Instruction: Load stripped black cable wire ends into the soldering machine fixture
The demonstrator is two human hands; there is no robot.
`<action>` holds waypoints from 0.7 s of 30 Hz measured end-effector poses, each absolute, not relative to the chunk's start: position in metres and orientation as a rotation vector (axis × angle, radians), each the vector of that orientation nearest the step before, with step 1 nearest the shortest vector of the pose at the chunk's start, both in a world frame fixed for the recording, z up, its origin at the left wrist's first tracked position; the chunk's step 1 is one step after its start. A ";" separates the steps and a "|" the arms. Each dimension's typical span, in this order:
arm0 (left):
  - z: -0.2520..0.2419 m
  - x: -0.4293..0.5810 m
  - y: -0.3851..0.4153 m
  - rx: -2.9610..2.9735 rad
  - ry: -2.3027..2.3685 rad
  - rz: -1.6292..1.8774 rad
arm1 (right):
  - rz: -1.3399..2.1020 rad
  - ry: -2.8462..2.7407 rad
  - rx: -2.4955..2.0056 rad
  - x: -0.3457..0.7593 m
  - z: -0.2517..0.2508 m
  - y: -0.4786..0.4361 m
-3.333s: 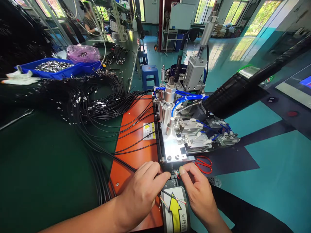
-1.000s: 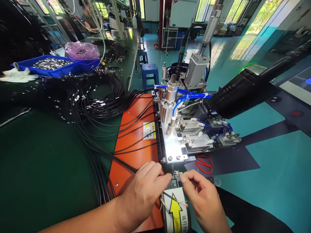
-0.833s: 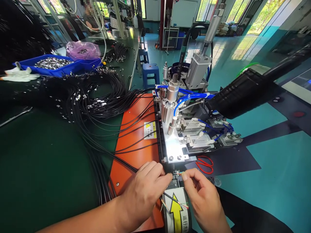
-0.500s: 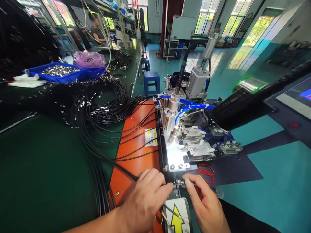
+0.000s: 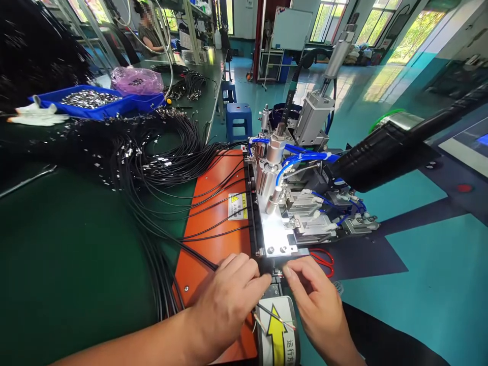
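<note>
My left hand (image 5: 226, 297) rests on the orange plate (image 5: 213, 223), its fingers closed on the end of a black cable (image 5: 190, 251) at the front of the small metal machine (image 5: 290, 203). My right hand (image 5: 318, 307) sits just to the right, thumb and forefinger pinching the thin coloured wires (image 5: 277, 274) at that cable's tip. The two hands almost touch over a dark slot of the machine. A second cable end with bare coloured wires (image 5: 272, 316) lies over the yellow arrow label (image 5: 277, 333) beneath my hands.
A large bundle of black cables (image 5: 145, 152) spreads across the green bench (image 5: 68, 244). A blue tray of metal parts (image 5: 89, 101) and a purple bag (image 5: 135, 81) stand at the back left. Red scissors (image 5: 322, 258) lie by the machine. Another person sits far back.
My hands stay at the machine's front; the right thumb and forefinger have closed in on the wire tips beside the left fingers. The camera view has shifted slightly.
</note>
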State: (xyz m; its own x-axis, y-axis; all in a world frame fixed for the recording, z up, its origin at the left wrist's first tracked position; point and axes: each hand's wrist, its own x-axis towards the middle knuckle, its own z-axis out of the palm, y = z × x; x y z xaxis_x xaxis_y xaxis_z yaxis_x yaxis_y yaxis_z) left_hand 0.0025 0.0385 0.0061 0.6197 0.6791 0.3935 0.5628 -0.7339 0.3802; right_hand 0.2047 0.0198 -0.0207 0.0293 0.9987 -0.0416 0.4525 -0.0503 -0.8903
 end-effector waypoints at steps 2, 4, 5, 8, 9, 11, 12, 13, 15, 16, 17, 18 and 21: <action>0.006 0.003 0.039 2.631 1.021 0.779 | 0.947 -1.533 -1.610 0.203 -0.021 0.020; 0.007 0.003 0.039 2.639 1.028 0.787 | 0.936 -1.537 -1.639 0.201 -0.022 0.020; 0.007 0.003 0.039 2.644 1.033 0.792 | 0.937 -1.530 -1.662 0.200 -0.022 0.020; 0.008 0.004 0.040 2.654 1.046 0.790 | 0.986 -1.481 -1.729 0.198 -0.023 0.020; 0.008 0.004 0.040 2.654 1.048 0.783 | 1.027 -1.458 -1.736 0.198 -0.023 0.020; 0.007 0.004 0.039 2.652 1.045 0.775 | 1.133 -1.398 -1.736 0.199 -0.022 0.020; 0.007 0.003 0.039 2.651 1.040 0.777 | 1.185 -1.366 -1.726 0.199 -0.021 0.020; 0.006 0.003 0.038 2.650 1.036 0.779 | 1.227 -1.342 -1.710 0.199 -0.021 0.019; 0.005 0.002 0.038 2.646 1.034 0.770 | 1.258 -1.324 -1.676 0.199 -0.019 0.019; 0.005 0.001 0.037 2.644 1.031 0.762 | 1.255 -1.330 -1.663 0.199 -0.019 0.018; 0.005 0.000 0.037 2.639 1.031 0.756 | 1.245 -1.339 -1.656 0.198 -0.018 0.017; 0.005 -0.001 0.037 2.630 1.035 0.753 | 1.229 -1.346 -1.658 0.196 -0.018 0.017; 0.005 -0.003 0.035 2.593 1.054 0.756 | 1.175 -1.346 -1.689 0.192 -0.017 0.017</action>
